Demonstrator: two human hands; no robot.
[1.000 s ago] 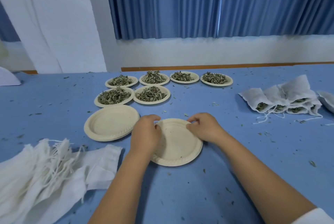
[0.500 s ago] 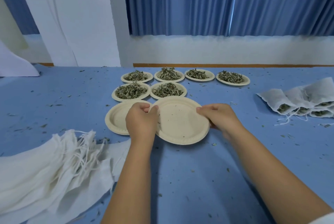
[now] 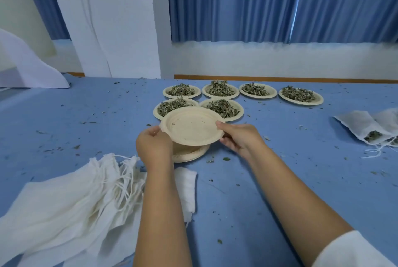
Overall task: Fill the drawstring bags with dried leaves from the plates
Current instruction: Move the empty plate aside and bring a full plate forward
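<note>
plates point(image 3: 191, 126) pale cream, plain. dried leaves point(image 3: 221, 107) dull grey-green. worktop point(image 3: 280, 180) mid blue, speckled all over with dark green crumbs. empty bags point(image 3: 64, 206) off-white, strings same. filled bags point(image 3: 364, 126) white, green showing through. curtains point(image 3: 258, 1) deeper blue, vertical folds. wall point(image 3: 258, 59) white, trim point(image 3: 280, 77) orange-brown. sleeve point(image 3: 355, 251) white.

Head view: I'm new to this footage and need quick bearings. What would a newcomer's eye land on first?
Dead centre, the left hand and right hand hold an empty plate by its rim, over a second plate on the blue table. Behind it sit six plates of dried leaves; a heap of white drawstring bags lies lower left.
</note>
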